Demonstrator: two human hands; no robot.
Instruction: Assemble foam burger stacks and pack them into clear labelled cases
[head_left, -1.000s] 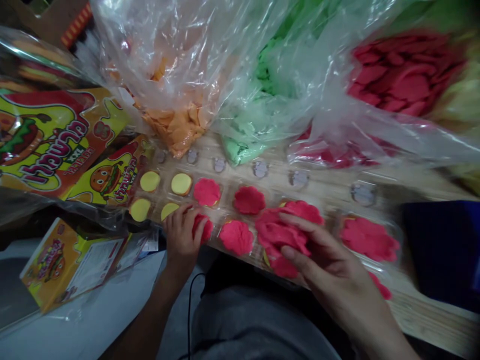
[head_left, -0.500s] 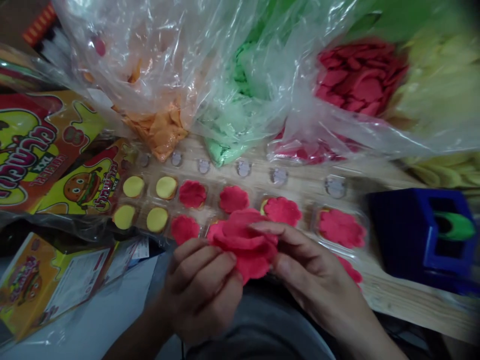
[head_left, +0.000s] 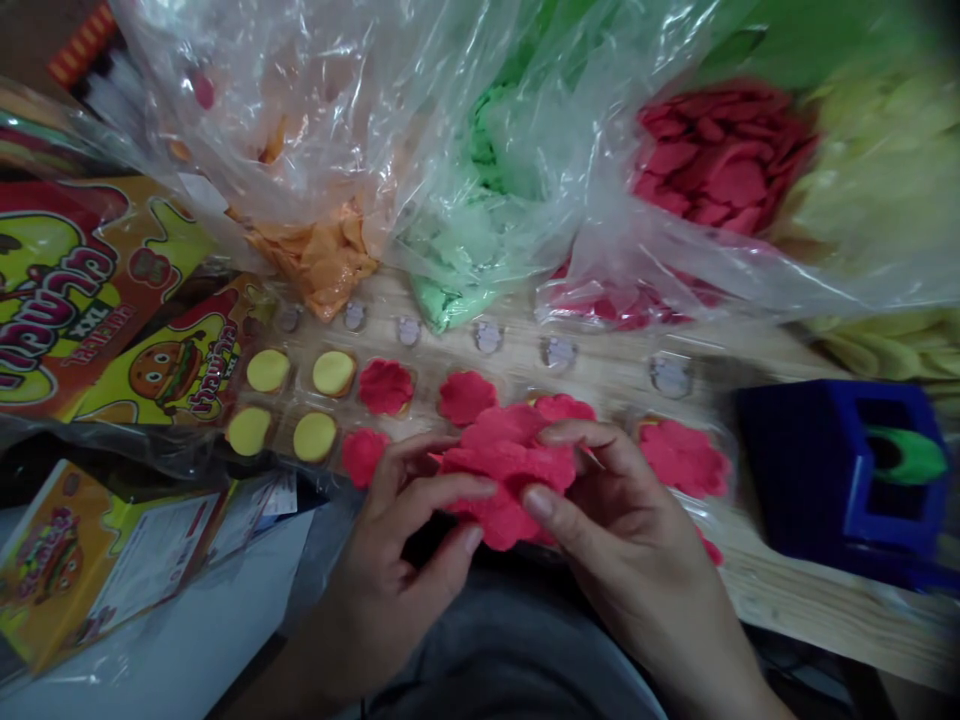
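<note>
Between both hands is a loose cluster of soft red flower-shaped pieces (head_left: 510, 470), held above the near edge of the table. My left hand (head_left: 412, 540) pinches its left side, with fingers at the edge and thumb below. On the right side, my right hand (head_left: 622, 530) grips the pieces between thumb and fingers. Behind them lies a clear plastic tray (head_left: 517, 345) with small compartments. Yellow discs (head_left: 268, 371) top the compartments at its left. Red scalloped pieces (head_left: 683, 457) lie on others toward the right. My hands hide part of the near row.
Clear plastic bags with orange pieces (head_left: 319, 260), green pieces (head_left: 457, 290) and red pieces (head_left: 720, 150) line the back. Yellow pieces (head_left: 885, 340) lie at the right. A blue tape dispenser (head_left: 840, 480) stands right of the tray. Printed burger packaging (head_left: 176, 365) is at left.
The red pieces have shifted slightly right and spread flatter. My left fingers have loosened from a curled grip and stretched along the cluster, while my right thumb has moved onto its front.
</note>
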